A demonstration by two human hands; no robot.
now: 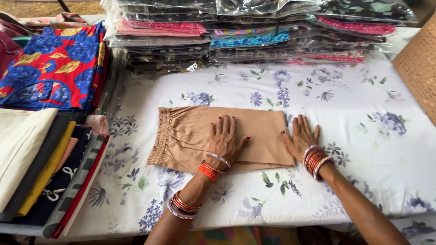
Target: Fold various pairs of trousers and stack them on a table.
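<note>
Tan folded trousers (218, 138) lie mid-table on the floral cloth (363, 136), left hand (225, 138) spread flat pressing them smooth, right hand (301, 136) flat, fingers spread, bracing the folded edge.

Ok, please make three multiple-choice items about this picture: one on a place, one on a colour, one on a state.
1. Where does the left hand rest?
A. on the folded garment
B. on the wicker basket
C. on the packed stacks

2. What colour is the folded garment?
A. bright red
B. light brown
C. dark blue

3. How is the right hand held?
A. closed in a fist
B. gripping a bag
C. open and flat

Answers:
1. A, the palm lies on the garment, on its middle.
2. B, the cloth is plain tan, with a gathered waistband at its left end.
3. C, the fingers are spread flat at the garment's right edge, on the floral sheet.
</note>
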